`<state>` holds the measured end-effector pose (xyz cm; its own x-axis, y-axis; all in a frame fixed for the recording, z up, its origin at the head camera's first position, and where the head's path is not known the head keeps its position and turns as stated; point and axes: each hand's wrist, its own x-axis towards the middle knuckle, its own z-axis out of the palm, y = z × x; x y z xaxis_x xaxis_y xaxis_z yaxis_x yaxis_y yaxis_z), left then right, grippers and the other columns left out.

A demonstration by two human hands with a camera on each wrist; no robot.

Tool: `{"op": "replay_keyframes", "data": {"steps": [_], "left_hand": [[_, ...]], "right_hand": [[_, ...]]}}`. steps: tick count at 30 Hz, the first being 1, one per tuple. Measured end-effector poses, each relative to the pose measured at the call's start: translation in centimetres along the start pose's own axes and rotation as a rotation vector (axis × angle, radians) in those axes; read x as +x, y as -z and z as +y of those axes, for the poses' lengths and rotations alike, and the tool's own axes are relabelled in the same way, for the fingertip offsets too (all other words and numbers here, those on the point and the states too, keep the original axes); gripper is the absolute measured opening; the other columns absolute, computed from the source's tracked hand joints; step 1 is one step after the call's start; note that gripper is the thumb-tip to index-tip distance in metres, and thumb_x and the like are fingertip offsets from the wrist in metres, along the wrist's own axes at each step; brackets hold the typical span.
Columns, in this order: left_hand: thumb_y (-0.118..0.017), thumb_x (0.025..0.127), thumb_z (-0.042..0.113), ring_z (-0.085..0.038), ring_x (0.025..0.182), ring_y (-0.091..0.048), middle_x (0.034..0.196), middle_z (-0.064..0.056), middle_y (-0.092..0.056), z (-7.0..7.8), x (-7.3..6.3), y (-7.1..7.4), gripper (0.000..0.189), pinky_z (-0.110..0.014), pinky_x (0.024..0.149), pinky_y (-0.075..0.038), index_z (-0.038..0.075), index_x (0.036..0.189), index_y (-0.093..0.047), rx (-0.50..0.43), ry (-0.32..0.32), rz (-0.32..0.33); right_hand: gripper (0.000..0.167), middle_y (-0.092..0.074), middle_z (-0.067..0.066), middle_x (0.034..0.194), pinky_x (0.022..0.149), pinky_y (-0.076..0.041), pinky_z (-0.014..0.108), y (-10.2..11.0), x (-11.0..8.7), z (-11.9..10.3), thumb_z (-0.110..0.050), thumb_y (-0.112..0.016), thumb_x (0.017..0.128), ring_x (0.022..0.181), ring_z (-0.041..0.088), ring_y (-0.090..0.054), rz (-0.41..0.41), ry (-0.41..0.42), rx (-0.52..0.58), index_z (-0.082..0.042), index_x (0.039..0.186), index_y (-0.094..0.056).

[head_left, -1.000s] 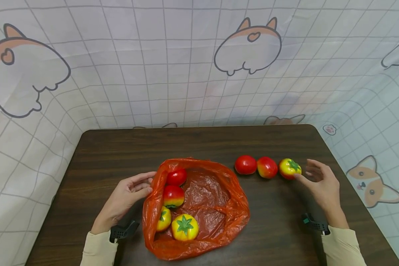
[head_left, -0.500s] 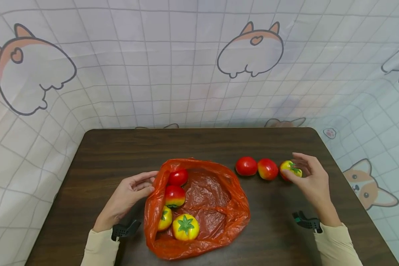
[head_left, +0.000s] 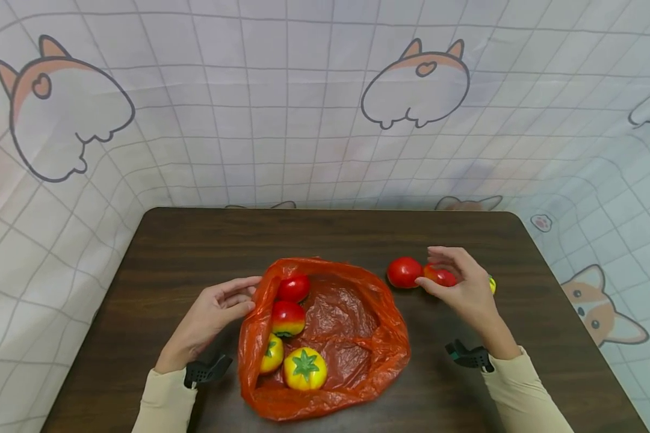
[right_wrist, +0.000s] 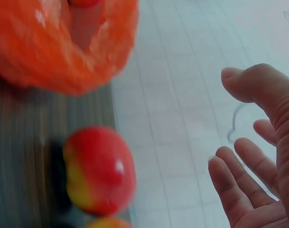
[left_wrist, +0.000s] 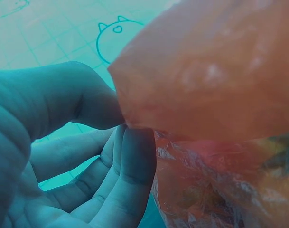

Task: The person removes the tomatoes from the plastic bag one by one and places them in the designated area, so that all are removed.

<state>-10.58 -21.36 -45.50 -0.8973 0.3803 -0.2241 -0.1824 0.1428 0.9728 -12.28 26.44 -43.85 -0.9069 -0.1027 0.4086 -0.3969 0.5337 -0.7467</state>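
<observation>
Left grip: pinching bag by its left rim, thumb against fingertips, film caught between in left wrist view.
Right grip: spread, holding nothing; thumb and fingers well apart, above fruit row in head view; apart from nearest fruit in right wrist view.
Bag: orange-red plastic, thin and crinkled; mouth wide, facing up; near middle of counter, between both grips.
Bag, back left: red fruit, just inside rim.
Bag, mid left: red-yellow fruit, in front of red fruit; cannot tell if touching.
Bag, near left: yellow fruit, part hidden by folded rim.
Bag, near side: star-leaf fruit, yellow, green leaf facing up, just right of yellow fruit.
Row, left: plain red fruit, on counter, just right of bag.
Row, middle: middle fruit, red, visible between right thumb and fingers, otherwise covered.
Row, right: end fruit, mostly hidden behind right grip, only yellow edge showing.
Right wrist view: one red-yellow fruit nearly whole, another cut off below, bag top left; blurred, cannot tell which of row.
Sleeves: beige, both arms.
Straps: black, both wrists.
Counter: dark wood grain, rounded back corners.
Backdrop: white grid cloth, cartoon dog prints, behind counter and along both sides.
</observation>
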Motion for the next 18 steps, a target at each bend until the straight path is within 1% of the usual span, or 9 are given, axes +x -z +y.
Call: {"op": "replay_keyframes", "data": {"steps": [4, 7, 9, 13, 14, 16, 18], "left_hand": [[-0.071, 0.099, 0.023, -0.016, 0.107, -0.071, 0.131, -0.015, -0.062, 0.0, 0.1, 0.0, 0.055, -0.031, 0.093, -0.063, 0.008, 0.149, -0.053, -0.004, -0.004, 0.003], [-0.071, 0.099, 0.022, -0.015, 0.107, -0.071, 0.129, -0.013, -0.063, -0.1, 0.0, 0.0, 0.055, -0.031, 0.093, -0.063, 0.008, 0.149, -0.053, -0.011, -0.01, 0.002], [-0.07, 0.099, 0.022, -0.015, 0.106, -0.071, 0.128, -0.012, -0.064, -0.1, 0.0, 0.0, 0.055, -0.03, 0.093, -0.062, 0.007, 0.149, -0.053, -0.016, -0.013, 0.001], [-0.07, 0.099, 0.021, -0.015, 0.106, -0.071, 0.127, -0.01, -0.065, -0.1, 0.0, 0.0, 0.055, -0.029, 0.094, -0.062, 0.007, 0.149, -0.053, -0.019, -0.015, -0.001], [-0.07, 0.099, 0.021, -0.015, 0.106, -0.071, 0.127, -0.01, -0.065, 0.0, 0.0, 0.0, 0.055, -0.029, 0.094, -0.062, 0.007, 0.149, -0.053, -0.019, -0.015, -0.001], [-0.07, 0.099, 0.021, -0.015, 0.106, -0.071, 0.128, -0.011, -0.064, 0.0, -0.1, 0.0, 0.054, -0.029, 0.094, -0.062, 0.007, 0.149, -0.053, -0.017, -0.015, -0.001], [-0.071, 0.099, 0.022, -0.015, 0.106, -0.071, 0.129, -0.012, -0.064, 0.1, -0.1, -0.1, 0.054, -0.029, 0.093, -0.062, 0.008, 0.149, -0.053, -0.014, -0.014, -0.001]], "right_hand": [[0.062, -0.067, 0.003, 0.119, 0.096, -0.053, 0.009, -1.2, 0.1, -0.7, 0.004, -0.09, 0.073, 0.108, -0.005, -0.066, -0.071, 0.023, 0.038, -0.007, 0.129, -0.066], [0.061, -0.067, 0.012, 0.118, 0.095, -0.054, 0.009, -2.0, 0.2, -1.2, 0.002, -0.09, 0.074, 0.107, -0.002, -0.066, -0.134, 0.038, 0.062, -0.008, 0.129, -0.066], [0.059, -0.068, 0.014, 0.117, 0.093, -0.055, 0.01, -2.5, 0.3, -1.5, 0.0, -0.09, 0.075, 0.106, 0.003, -0.067, -0.17, 0.052, 0.068, -0.01, 0.128, -0.067], [0.058, -0.07, 0.008, 0.118, 0.092, -0.056, 0.011, -3.4, 0.6, -2.4, -0.004, -0.09, 0.076, 0.105, 0.004, -0.068, -0.232, 0.081, 0.068, -0.016, 0.128, -0.067], [0.057, -0.07, 0.006, 0.118, 0.092, -0.056, 0.012, -3.6, 0.6, -2.6, -0.005, -0.09, 0.077, 0.105, 0.007, -0.069, -0.247, 0.088, 0.072, -0.017, 0.128, -0.067], [0.057, -0.07, 0.005, 0.12, 0.093, -0.058, 0.015, -4.0, 0.7, -3.0, -0.007, -0.09, 0.077, 0.105, 0.012, -0.07, -0.284, 0.091, 0.085, -0.017, 0.128, -0.066], [0.056, -0.07, 0.007, 0.12, 0.093, -0.06, 0.021, -4.5, 0.7, -3.4, -0.009, -0.09, 0.078, 0.105, 0.019, -0.071, -0.319, 0.097, 0.102, -0.016, 0.128, -0.066]]}}
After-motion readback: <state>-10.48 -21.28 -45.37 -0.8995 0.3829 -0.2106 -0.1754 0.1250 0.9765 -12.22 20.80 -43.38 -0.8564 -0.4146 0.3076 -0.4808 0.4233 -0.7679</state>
